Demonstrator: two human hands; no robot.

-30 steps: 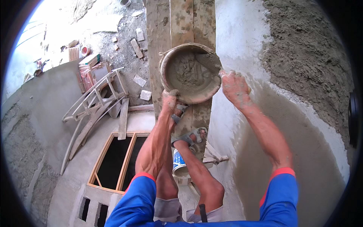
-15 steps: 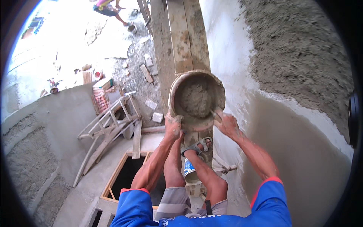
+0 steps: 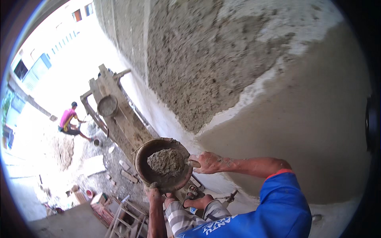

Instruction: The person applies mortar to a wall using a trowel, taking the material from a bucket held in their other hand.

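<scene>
Patchy, part-smoothed plaster is covering the wall [image 3: 301, 127] along the right edge of the planks [image 3: 129, 126], while more open room is lying leftward over the rubble-strewn ground [image 3: 116, 168]. Over the planks' near end, a round basin [image 3: 168, 183] is holding a mortar heap [image 3: 163, 162]. The left hand [image 3: 154, 193] is gripping its near rim; beside its right rim, the right hand [image 3: 209, 162] is clenching a short handle [image 3: 193, 163], probably a trowel's.
</scene>
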